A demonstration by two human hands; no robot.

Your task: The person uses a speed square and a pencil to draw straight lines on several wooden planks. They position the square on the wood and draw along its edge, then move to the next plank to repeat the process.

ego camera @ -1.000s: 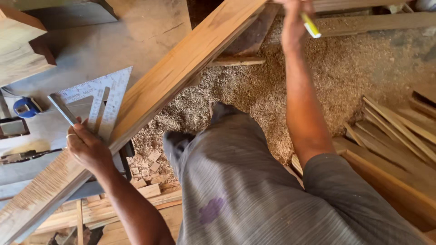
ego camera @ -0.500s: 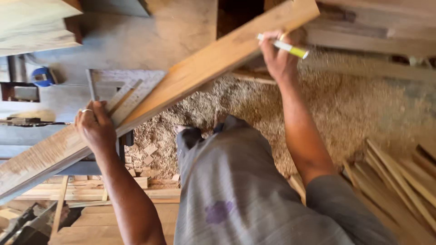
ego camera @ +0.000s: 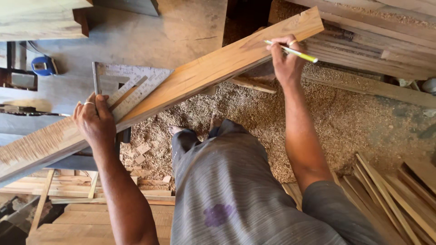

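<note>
The left hand (ego camera: 94, 121) is pressing down on a long wooden plank (ego camera: 200, 75), fingers spread flat over its near edge and not closed around anything, with a ring showing on one finger. At about one o'clock from that hand, a metal square (ego camera: 131, 79) is lying against the plank on the grey tabletop (ego camera: 150, 36). The right hand (ego camera: 285, 61) is gripping a yellow pencil (ego camera: 293, 51), its tip resting on the plank near the far end. The plank is running slantwise from eight o'clock to two o'clock, its lower end rough and ridged, its upper end jutting out over the sawdust (ego camera: 345, 122) on the floor. At ten o'clock from the left hand a blue tape measure (ego camera: 44, 66) is sitting on the tabletop. Thin wood strips (ego camera: 390, 195) are lying in a heap at four o'clock, and stacked boards (ego camera: 372, 50) are lying just beyond the right hand.
</note>
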